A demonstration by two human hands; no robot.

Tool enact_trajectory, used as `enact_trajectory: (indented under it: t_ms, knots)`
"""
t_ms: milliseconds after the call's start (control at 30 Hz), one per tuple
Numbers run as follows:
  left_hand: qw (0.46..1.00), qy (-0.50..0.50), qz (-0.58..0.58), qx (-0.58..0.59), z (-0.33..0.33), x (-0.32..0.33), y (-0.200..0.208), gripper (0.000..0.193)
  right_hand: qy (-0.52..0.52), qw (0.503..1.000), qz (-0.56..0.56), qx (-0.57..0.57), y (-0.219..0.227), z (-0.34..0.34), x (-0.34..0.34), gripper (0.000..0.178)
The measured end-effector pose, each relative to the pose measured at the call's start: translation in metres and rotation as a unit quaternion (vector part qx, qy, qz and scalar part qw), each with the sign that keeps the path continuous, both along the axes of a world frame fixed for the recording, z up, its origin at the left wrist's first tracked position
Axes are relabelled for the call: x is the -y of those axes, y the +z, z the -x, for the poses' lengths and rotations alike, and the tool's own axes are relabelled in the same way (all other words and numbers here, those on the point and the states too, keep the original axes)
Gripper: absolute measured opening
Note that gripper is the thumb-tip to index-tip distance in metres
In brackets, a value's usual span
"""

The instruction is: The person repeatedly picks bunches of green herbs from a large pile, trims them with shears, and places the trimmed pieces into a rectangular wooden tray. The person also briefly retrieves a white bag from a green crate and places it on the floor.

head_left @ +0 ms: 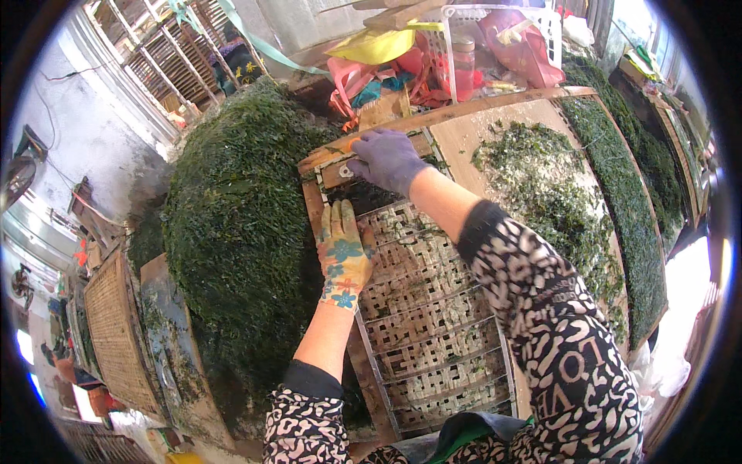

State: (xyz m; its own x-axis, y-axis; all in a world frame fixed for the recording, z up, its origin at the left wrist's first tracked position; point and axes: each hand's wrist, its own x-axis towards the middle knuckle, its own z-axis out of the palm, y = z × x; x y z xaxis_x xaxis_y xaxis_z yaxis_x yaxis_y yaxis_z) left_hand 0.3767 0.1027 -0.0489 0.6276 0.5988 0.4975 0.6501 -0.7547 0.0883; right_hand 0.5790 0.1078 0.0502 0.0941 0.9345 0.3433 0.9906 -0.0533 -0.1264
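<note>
1. The left hand (342,255) (flower-patterned glove) reaches forward, fingers flat and open, palm down on the woven bamboo tray (433,340) near its far left corner.
2. The right hand (386,158) (purple glove) stretches further, fingers curled round the tray's far wooden edge.
3. A heap of green leaves (239,224) lies just left.

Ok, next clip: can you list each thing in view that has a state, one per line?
Left hand in floral glove: flat, pressing on the tray's left side.
Right hand in purple glove: resting on the top frame bar.
Woven bamboo tray in wooden frame: lying flat, mostly bare, green scraps in the weave.
Large mound of dark green shredded leaves: heaped beside the tray.
White plastic basket: filled with pink bags.
</note>
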Motion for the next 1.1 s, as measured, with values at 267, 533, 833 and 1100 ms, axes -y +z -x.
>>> enact_trajectory:
  t_ms: [267,533,833,1100]
  knots:
    - [0.990,-0.068,-0.008,0.124,-0.001,0.014,0.025,0.085,-0.024,0.993,0.101,-0.050,-0.028,0.023,0.020,0.044]
    - [0.995,0.006,0.018,-0.102,0.014,0.073,0.015,0.074,0.014,0.976,-0.065,-0.207,-0.032,-0.014,0.032,0.039]
    - [0.995,-0.001,0.016,-0.101,0.015,0.061,-0.005,0.070,-0.354,0.926,0.062,-0.114,0.027,-0.192,0.196,0.071]
    - [0.992,0.022,0.052,-0.113,0.015,0.062,-0.006,0.075,-0.225,0.960,0.110,-0.124,0.007,-0.136,0.249,0.076]
